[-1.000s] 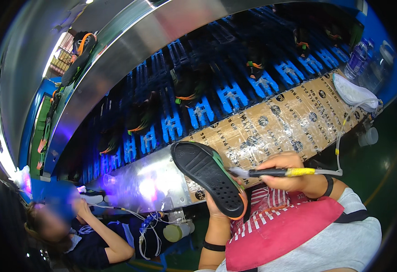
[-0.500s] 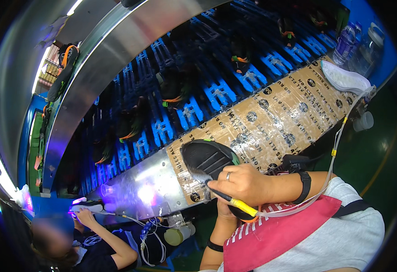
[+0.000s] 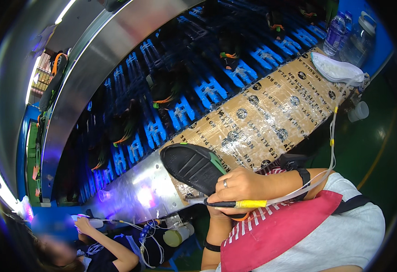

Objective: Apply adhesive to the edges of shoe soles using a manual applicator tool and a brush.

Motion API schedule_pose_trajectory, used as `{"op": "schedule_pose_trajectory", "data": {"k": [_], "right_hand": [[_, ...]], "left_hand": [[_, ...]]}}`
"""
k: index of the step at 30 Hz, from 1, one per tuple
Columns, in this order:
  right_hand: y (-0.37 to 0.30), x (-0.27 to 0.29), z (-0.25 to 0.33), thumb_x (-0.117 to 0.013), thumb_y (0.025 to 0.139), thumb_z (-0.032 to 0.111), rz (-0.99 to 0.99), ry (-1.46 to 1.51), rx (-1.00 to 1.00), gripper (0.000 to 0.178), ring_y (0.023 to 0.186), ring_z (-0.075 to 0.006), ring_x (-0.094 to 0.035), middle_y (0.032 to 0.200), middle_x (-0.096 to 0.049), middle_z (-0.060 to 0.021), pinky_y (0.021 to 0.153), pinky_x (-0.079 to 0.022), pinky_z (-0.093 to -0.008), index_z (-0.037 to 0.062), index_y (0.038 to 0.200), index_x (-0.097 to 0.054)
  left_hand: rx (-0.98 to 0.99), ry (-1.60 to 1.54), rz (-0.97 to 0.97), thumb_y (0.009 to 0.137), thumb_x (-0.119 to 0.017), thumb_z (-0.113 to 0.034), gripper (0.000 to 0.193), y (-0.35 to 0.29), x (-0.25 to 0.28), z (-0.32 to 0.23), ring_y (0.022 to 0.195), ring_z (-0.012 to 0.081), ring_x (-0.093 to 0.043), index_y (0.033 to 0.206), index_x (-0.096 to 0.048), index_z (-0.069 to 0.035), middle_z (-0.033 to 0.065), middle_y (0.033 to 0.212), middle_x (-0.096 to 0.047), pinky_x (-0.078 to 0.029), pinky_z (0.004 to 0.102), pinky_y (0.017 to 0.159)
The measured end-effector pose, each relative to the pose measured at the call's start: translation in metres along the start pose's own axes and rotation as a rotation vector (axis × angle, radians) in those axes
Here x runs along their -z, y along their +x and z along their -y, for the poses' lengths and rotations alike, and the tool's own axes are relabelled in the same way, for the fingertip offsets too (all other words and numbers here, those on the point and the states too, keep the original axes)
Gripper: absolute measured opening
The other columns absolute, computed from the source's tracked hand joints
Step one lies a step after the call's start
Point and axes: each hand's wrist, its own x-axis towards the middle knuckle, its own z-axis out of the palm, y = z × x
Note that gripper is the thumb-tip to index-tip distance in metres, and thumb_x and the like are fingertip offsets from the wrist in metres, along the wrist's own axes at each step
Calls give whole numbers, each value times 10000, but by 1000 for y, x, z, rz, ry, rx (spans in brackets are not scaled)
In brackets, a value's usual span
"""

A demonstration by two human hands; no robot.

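My right hand (image 3: 238,187) is closed around a brush (image 3: 248,204) with a black and yellow handle. A clear tube runs back from the brush over my right forearm. The bristles point left, beside the near edge of a black shoe (image 3: 187,165). That shoe is held sole up, with green trim along one side and an orange edge near the heel. Below my right hand, my left hand (image 3: 219,214) is at the heel end of the shoe, its fingers mostly hidden.
A ledge covered in taped brown cardboard (image 3: 253,113) borders a conveyor with blue racks (image 3: 212,90) and dark shoes. A white sole (image 3: 337,69), bottles (image 3: 333,34) and a clear jug (image 3: 359,41) stand far right. At lower left, a co-worker's hand (image 3: 84,224) holds a light-coloured piece.
My right hand has lowered the brush from the sole's surface to beside its near edge. The shoe has shifted left and shows more of its sole.
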Motion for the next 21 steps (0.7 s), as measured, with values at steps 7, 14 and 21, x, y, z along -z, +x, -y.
{"op": "schedule_pose_trajectory", "data": {"k": [7, 14, 21], "right_hand": [[-9, -9, -4, -650, 632, 139, -75, -239, -44, 291, 645, -219, -557, 677, -521, -57, 509, -449, -309, 22, 892, -589], [-7, -6, 1, -662, 685, 148, -110, 23, -26, 246, 637, -235, -576, 684, -545, -72, 543, -469, -301, 47, 902, -604], [-18, -16, 3, -670, 682, 153, 40, -40, -52, 229, 637, -215, -573, 705, -549, -44, 523, -455, -310, 107, 899, -613]], "left_hand": [[-35, 55, 12, 830, -414, -550, 586, 1, 6, -5, 970, 257, -562, 1094, -502, -34, 147, 1074, -552, -456, 367, 848], [28, 69, 203, 826, -414, -558, 594, -5, 33, -11, 965, 267, -566, 1081, -506, -30, 147, 1065, -557, -463, 365, 838], [-46, 41, 152, 788, -480, -549, 623, 1, 8, -13, 1004, 284, -537, 1160, -476, -50, 168, 1087, -543, -427, 425, 894]]}}
